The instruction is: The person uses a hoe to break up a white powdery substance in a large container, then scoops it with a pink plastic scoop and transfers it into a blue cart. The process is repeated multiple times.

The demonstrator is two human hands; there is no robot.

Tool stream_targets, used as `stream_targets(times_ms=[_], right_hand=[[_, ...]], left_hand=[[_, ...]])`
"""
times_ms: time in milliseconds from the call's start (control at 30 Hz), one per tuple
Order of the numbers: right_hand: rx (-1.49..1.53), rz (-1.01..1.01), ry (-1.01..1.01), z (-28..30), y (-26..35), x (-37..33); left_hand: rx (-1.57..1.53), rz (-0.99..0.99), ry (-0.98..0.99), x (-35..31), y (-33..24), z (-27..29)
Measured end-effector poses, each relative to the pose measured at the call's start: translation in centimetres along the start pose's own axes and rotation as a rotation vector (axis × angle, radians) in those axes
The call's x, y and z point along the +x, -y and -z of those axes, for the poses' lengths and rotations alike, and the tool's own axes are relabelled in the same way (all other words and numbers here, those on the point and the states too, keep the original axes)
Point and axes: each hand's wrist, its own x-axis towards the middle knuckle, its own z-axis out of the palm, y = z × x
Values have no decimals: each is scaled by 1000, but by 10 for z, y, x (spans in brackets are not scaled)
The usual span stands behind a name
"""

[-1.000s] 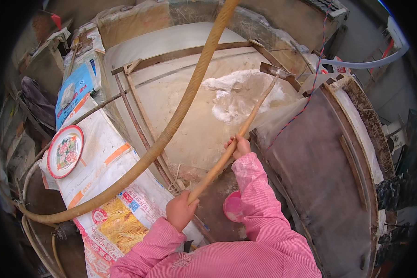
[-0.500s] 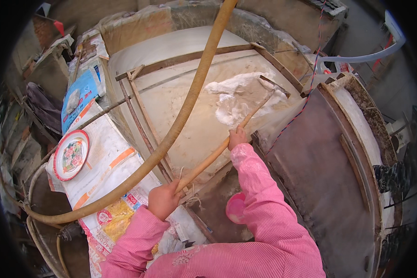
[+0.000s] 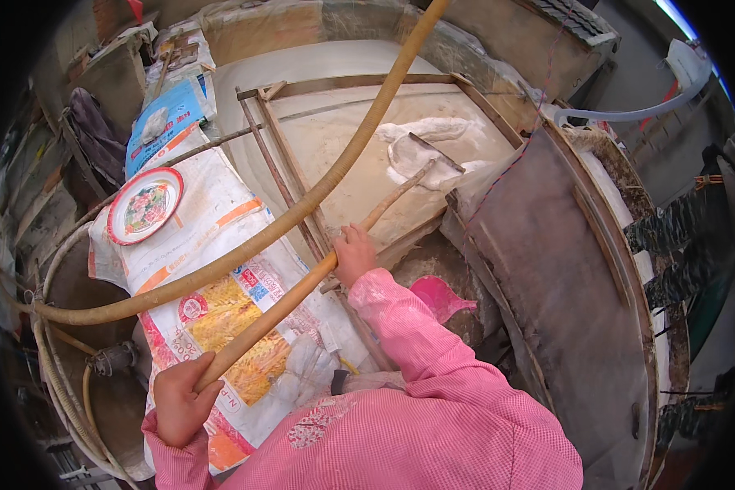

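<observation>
Both my hands grip a long wooden handle (image 3: 273, 318) that runs from near left to far right. My left hand (image 3: 184, 398) is closed around its near end, low over the printed sacks. Farther up the shaft, my right hand (image 3: 354, 255) is wrapped around it. At the far end a dark crossbar (image 3: 438, 153), like that of a rake, rests among white foam or pulp (image 3: 434, 131) in a wide vat of cloudy, pale liquid (image 3: 335, 131). How deep the bar sits is hard to make out.
A thick tan hose (image 3: 347, 163) arches across the left. Printed sacks (image 3: 220, 184) carry a red-rimmed floral plate (image 3: 145, 206). A pink scoop (image 3: 439, 297) lies right of my right arm. A dark sheet-covered surface (image 3: 563, 245) stands right; a wooden frame (image 3: 359, 82) edges the vat.
Both hands have drawn the handle back toward my body and left. The crossbar has come nearer through the foam, which is more gathered around it. More of the pink scoop shows.
</observation>
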Motion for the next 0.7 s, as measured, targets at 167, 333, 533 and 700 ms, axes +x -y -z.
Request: stream_targets(times_ms=[167,333,533,700], right_hand=[[328,4,-15,31,21,6],[411,126,-117,57,43,8],[422,98,-141,65,-55,73],[291,80,-295,53,-190,149]], left_hand=[[-496,6,-249,-69,-2,30],[-886,-251,-755,-67,18,-2],[-679,-503,-734,40,-41,-51],[-862,-401,-499,166,-75,-133]])
